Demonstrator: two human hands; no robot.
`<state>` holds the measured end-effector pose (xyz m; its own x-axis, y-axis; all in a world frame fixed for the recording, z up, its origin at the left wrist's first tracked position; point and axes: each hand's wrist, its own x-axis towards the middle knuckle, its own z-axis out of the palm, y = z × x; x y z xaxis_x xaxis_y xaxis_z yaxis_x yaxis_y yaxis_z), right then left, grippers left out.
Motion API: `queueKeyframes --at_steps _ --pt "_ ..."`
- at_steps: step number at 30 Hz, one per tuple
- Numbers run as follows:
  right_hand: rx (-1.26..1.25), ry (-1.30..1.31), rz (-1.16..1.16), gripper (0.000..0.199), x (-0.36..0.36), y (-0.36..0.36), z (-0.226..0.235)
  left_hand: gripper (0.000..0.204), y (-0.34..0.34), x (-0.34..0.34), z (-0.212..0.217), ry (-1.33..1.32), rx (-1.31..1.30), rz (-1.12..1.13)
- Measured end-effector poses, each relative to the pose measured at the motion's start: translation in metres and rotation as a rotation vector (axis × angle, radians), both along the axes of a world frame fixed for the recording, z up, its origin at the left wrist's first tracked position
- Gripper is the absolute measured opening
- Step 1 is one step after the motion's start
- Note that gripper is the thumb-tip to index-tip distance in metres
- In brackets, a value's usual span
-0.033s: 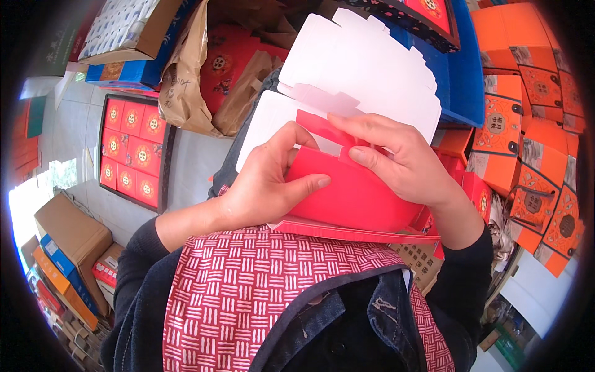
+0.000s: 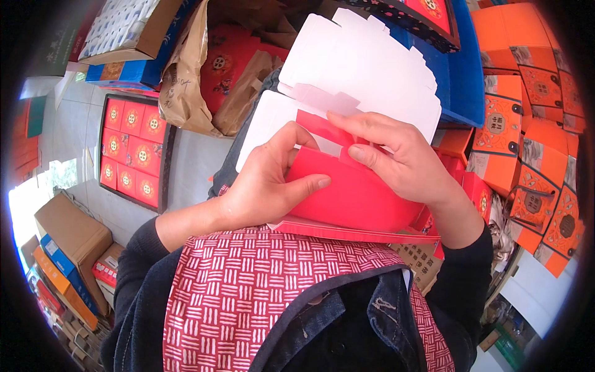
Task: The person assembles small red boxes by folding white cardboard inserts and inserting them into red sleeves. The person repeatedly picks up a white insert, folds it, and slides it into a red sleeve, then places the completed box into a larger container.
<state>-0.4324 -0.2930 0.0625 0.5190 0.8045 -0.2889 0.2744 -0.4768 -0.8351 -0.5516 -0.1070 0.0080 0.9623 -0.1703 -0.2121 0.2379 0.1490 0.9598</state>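
Note:
A red folding carton (image 2: 353,195), partly folded up, rests across my lap over the apron. My left hand (image 2: 263,173) grips its left end, thumb lying on the red panel and fingers curled behind the edge. With thumb and fingers, my right hand (image 2: 403,155) pinches a red flap at the carton's upper edge. Between the two hands a gap shows pale inner surface. Beyond them spreads white cardboard (image 2: 359,62) with notched edges and small tabs; whether it is one piece with the red carton I cannot tell. My left fingertips are partly hidden.
Left on the floor lies a dark-framed tray (image 2: 165,158) of small red boxes. A brown paper bag (image 2: 180,102) holding red packages stands ahead. Orange gift boxes (image 2: 499,127) are stacked at right, beside a blue box (image 2: 462,80). Cardboard cartons (image 2: 74,235) sit lower left.

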Motion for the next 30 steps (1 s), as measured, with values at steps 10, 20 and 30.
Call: queueKeyframes --at_steps 10,20,30 --pt "0.047 -0.045 0.229 0.051 0.010 -0.008 -0.004 0.031 -0.001 -0.002 -0.003 -0.016 -0.020 0.032" --pt "0.022 -0.064 0.258 0.052 0.016 -0.002 -0.009 0.029 0.002 -0.002 -0.003 -0.001 0.031 -0.025" --pt "0.018 -0.002 0.238 0.041 0.009 0.003 -0.003 0.031 0.000 -0.004 -0.007 -0.012 0.014 0.032"
